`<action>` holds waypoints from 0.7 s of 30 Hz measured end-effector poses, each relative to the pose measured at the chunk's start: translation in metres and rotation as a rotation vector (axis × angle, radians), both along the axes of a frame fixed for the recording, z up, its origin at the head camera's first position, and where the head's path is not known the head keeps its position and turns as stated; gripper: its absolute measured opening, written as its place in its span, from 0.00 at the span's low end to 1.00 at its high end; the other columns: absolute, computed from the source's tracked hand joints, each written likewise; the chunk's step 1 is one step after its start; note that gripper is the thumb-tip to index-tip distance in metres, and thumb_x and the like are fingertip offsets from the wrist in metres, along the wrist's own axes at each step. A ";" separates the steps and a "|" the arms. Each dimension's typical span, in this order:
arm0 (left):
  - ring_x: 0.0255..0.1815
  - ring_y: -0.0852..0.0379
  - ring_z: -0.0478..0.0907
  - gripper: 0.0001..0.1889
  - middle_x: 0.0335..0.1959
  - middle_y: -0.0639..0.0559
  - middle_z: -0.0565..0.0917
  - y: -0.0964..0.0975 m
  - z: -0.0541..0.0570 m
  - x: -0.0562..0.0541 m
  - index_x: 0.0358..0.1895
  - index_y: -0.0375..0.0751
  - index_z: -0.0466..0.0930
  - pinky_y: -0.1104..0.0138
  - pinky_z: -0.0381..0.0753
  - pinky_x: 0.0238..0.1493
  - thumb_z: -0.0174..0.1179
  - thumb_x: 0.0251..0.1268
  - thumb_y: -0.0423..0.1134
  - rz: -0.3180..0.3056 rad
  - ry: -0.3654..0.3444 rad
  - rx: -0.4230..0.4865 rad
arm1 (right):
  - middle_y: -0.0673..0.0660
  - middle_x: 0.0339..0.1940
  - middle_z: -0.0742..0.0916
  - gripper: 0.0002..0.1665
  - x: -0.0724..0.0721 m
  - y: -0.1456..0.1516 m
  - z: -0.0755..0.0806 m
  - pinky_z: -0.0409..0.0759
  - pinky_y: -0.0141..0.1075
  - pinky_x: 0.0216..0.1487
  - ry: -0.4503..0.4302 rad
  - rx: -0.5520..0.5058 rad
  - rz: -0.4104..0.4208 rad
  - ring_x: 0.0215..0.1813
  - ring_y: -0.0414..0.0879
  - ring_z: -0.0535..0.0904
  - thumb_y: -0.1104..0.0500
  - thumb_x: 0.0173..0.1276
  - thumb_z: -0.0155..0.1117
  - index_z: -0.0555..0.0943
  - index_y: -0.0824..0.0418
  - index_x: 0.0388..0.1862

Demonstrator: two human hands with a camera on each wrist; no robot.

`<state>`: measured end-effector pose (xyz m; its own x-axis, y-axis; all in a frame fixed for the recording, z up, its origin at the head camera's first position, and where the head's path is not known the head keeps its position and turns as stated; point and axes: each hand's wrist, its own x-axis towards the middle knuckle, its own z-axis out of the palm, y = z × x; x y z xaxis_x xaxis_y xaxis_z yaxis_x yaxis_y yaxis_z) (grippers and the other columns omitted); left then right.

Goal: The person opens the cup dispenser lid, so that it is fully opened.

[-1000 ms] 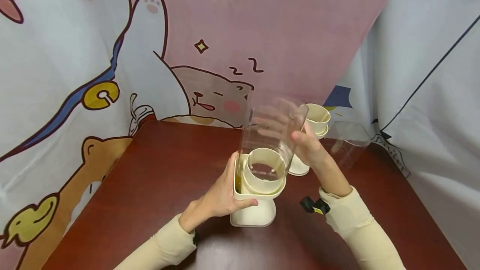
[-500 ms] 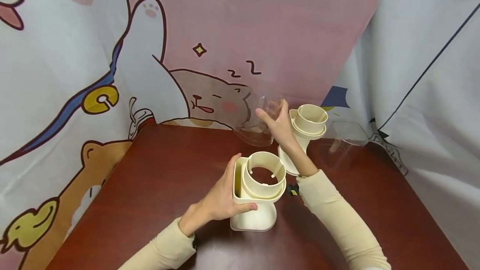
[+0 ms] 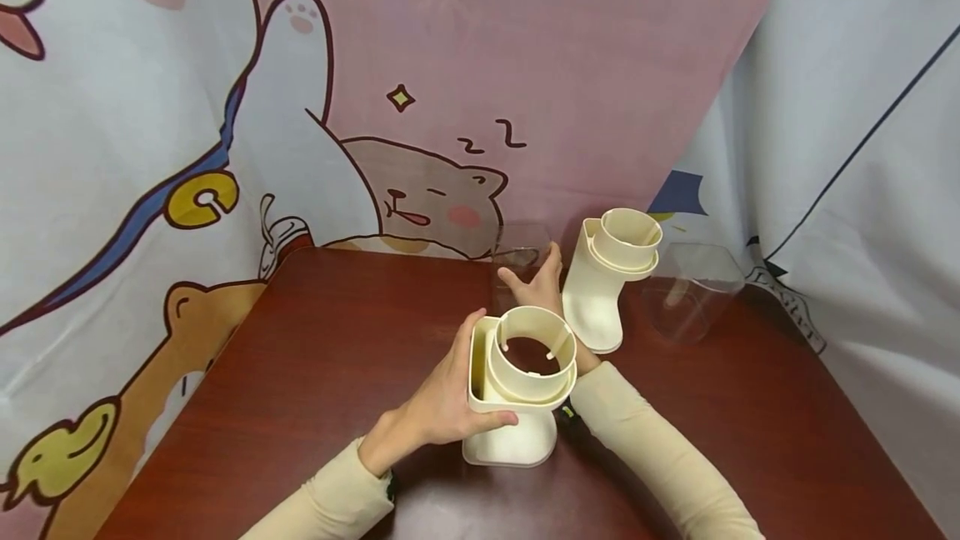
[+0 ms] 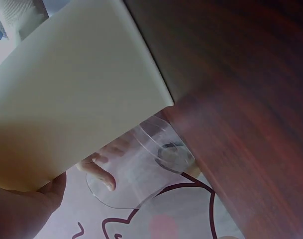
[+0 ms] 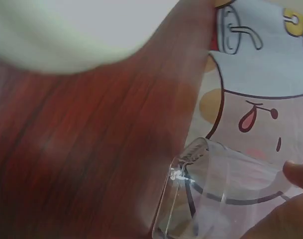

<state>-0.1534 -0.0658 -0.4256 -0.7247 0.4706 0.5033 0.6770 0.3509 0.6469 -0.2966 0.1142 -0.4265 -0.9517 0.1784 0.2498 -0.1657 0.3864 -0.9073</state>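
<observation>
My left hand (image 3: 435,402) grips the side of a cream plastic stand (image 3: 528,382), thumb across its front. The stand has a round open collar on top and a wide foot. Its flat side (image 4: 81,89) fills much of the left wrist view. Behind it, my right hand (image 3: 536,288) is around a clear plastic container (image 3: 522,238) at the back of the table, thumb on one side and fingers on the other. In the right wrist view the clear container (image 5: 211,189) lies beside my thumb (image 5: 296,175). The right wrist is partly hidden by the stand.
A second cream stand (image 3: 588,294) stands just right of my right hand. Another clear container (image 3: 701,277) is farther right, near the table's back corner. A printed cloth (image 3: 420,15) hangs behind the dark red wooden table (image 3: 315,357).
My right hand has moved the clear container from above the near stand's collar back and down to the rear of the table. My left hand has kept its hold on the stand.
</observation>
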 end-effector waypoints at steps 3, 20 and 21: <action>0.66 0.51 0.72 0.69 0.69 0.43 0.69 0.001 0.001 0.000 0.78 0.36 0.38 0.54 0.72 0.67 0.80 0.39 0.53 0.006 0.007 0.002 | 0.71 0.76 0.60 0.63 -0.001 -0.002 -0.005 0.55 0.52 0.79 0.024 -0.038 -0.024 0.78 0.64 0.57 0.53 0.57 0.79 0.47 0.67 0.78; 0.66 0.52 0.72 0.68 0.68 0.45 0.70 -0.002 0.001 -0.002 0.79 0.38 0.37 0.55 0.72 0.68 0.80 0.40 0.52 0.000 0.007 0.010 | 0.70 0.77 0.55 0.75 0.009 0.002 -0.011 0.54 0.52 0.79 -0.088 0.033 0.015 0.79 0.61 0.52 0.47 0.49 0.83 0.40 0.59 0.81; 0.66 0.52 0.72 0.68 0.68 0.45 0.70 -0.001 0.000 -0.002 0.79 0.39 0.37 0.56 0.72 0.68 0.80 0.40 0.52 -0.005 0.006 0.008 | 0.70 0.77 0.54 0.72 0.014 0.005 -0.008 0.53 0.52 0.79 -0.082 0.004 0.034 0.80 0.60 0.50 0.48 0.52 0.81 0.41 0.59 0.81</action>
<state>-0.1554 -0.0671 -0.4254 -0.7194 0.4704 0.5111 0.6825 0.3422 0.6458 -0.2828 0.1193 -0.4344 -0.9744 0.1449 0.1719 -0.1044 0.3856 -0.9167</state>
